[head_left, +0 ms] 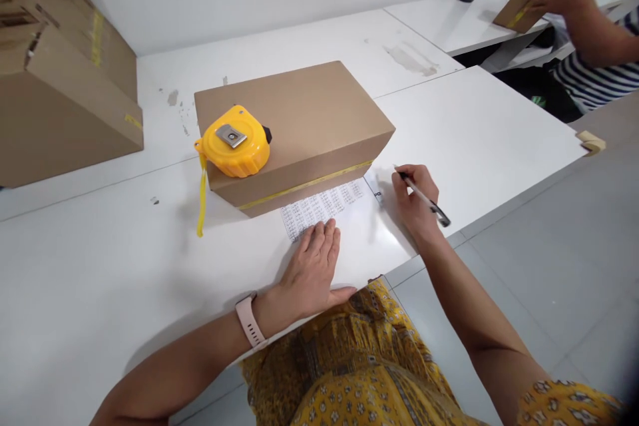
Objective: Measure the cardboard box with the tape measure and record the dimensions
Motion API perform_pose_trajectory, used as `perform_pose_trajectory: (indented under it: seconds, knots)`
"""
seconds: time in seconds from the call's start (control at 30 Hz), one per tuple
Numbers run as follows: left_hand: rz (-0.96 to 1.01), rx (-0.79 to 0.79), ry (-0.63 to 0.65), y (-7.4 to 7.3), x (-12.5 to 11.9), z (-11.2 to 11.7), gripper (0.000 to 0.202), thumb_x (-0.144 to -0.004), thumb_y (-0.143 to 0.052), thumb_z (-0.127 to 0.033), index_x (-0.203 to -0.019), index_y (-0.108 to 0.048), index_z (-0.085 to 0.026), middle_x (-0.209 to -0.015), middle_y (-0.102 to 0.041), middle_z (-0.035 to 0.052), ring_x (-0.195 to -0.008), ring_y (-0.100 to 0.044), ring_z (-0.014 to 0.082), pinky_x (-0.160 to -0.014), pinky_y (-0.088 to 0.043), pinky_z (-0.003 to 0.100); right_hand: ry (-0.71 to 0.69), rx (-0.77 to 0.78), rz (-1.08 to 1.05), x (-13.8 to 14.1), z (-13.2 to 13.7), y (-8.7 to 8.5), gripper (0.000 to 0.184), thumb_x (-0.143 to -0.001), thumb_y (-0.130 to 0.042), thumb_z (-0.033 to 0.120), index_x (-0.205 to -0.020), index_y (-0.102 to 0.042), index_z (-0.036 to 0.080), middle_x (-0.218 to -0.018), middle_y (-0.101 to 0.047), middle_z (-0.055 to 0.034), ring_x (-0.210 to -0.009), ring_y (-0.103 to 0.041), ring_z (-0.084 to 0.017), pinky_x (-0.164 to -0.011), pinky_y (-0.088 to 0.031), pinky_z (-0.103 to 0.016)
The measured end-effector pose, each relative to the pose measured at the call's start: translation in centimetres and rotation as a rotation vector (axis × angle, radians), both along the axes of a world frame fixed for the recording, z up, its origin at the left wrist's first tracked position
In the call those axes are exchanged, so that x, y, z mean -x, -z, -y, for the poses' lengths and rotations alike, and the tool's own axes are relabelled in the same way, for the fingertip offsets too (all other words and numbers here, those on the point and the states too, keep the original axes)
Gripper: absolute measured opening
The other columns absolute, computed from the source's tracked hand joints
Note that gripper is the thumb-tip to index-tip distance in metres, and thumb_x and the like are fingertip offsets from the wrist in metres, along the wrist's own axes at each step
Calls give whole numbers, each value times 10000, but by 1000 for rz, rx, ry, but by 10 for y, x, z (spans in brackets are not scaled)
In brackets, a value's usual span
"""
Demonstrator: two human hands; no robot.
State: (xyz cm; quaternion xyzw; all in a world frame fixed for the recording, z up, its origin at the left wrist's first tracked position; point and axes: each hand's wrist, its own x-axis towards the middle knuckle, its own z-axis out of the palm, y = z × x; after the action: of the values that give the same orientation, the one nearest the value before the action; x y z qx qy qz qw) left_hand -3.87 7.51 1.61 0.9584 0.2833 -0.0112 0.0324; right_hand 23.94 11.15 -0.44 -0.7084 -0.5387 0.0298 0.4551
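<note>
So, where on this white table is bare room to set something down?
The widest bare patch of the table lies left of the left hand, nearer than the tape measure. Another lies beyond the right hand with the pen, toward the table's right edge. Crowded: the printed sheet, between cardboard box and both hands.

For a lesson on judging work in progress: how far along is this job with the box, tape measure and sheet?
Looks done: the tape measure lies retracted on the box, untouched. In hand: the left hand presses the printed sheet flat while the right hand holds a pen near its right edge. Left: probably the writing; the entries are too small to read, and more boxes wait at far left.
</note>
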Motion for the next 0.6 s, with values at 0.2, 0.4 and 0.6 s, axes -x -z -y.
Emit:
perform_pose_trajectory:
  seconds: [0.2, 0.4, 0.6]
  knots:
    - [223, -169, 32, 3, 1, -4, 844, -880, -623, -631, -1379, -558, 47, -1482, -550, 306, -1332, -566, 412, -1130, -404, 508, -38, 160, 347, -44, -4, 16, 456, -893, -382, 55, -1189, -676, 239, -1051, -644, -119, -996, -552, -286, -813, -471, -428]
    - [751, -693, -19, -51, 14, -33, 314, -835, -736, -189, -1137, -654, -209, -1096, -758, 87, -1014, -682, 258, -950, -506, 426, 12, 133, 261, -43, -11, 20, 533, -836, -366, 20, -1258, -642, 191, -1038, -691, -124, -982, -566, -289, -846, -467, -430]
    - [895, -516, -511, -105, 38, -96, 719, -758, -812, -326, -1399, -498, -246, -1446, -544, 151, -1401, -462, 398, -1141, -366, 627, 63, 100, 167, -42, -14, 20, 361, -947, -372, 184, -1159, -663, 198, -1081, -722, -138, -1018, -592, -301, -867, -463, -433]
